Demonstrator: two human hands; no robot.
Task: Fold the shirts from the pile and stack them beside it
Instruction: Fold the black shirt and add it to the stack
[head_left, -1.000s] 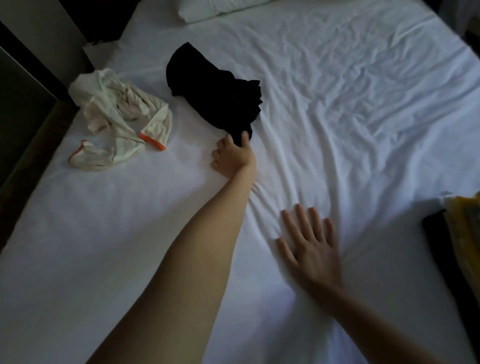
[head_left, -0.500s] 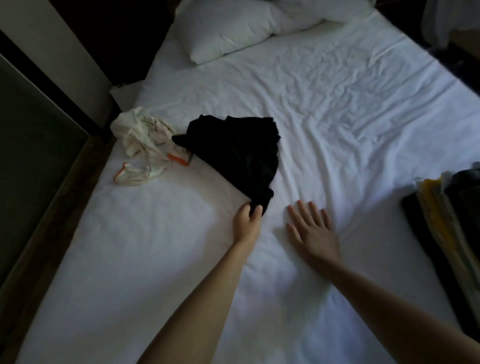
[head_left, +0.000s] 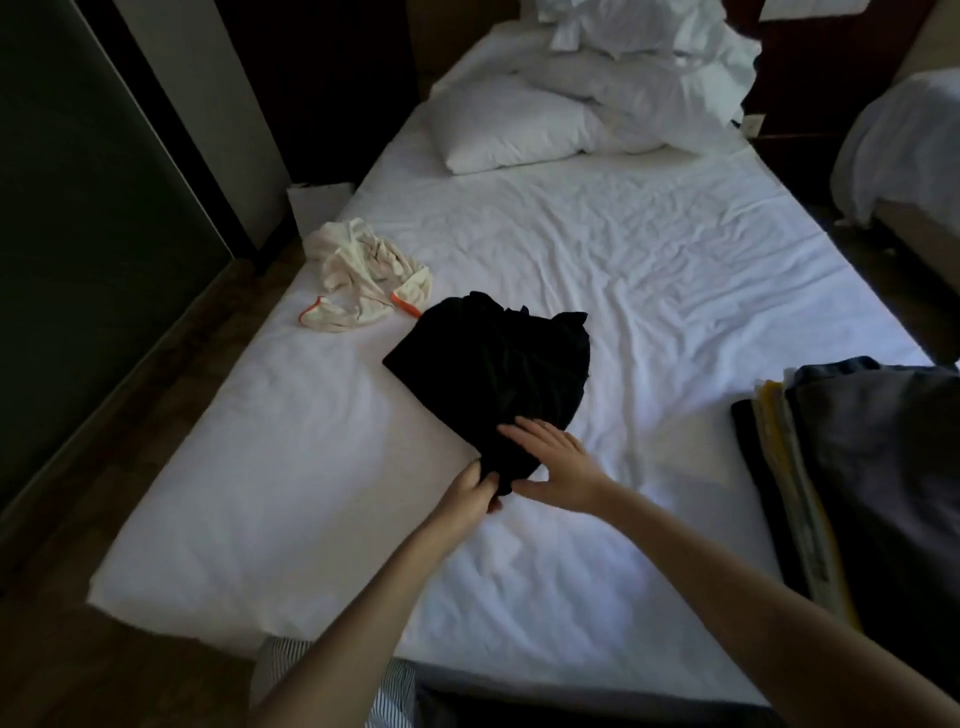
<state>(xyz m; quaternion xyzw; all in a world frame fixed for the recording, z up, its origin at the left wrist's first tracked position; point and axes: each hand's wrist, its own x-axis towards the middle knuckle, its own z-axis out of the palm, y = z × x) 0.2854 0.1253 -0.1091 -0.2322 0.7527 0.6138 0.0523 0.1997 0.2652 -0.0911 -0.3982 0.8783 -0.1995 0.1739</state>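
black shirt (head_left: 493, 374) bunched mid-frame on bed sheet (head_left: 675, 270), long axis running up-frame away from both hands. L hand (head_left: 467, 496) pinches its near tip; R hand (head_left: 561, 467) flat, fingers straight, on cloth just beside. Cream shirt (head_left: 363, 270) upper left, folded stack (head_left: 883, 467) at right edge.

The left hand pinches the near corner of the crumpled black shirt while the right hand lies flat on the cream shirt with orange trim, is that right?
No: the head view shows the right hand lying flat on the crumpled black shirt, which the left hand pinches at its near corner. The cream shirt with orange trim lies untouched.
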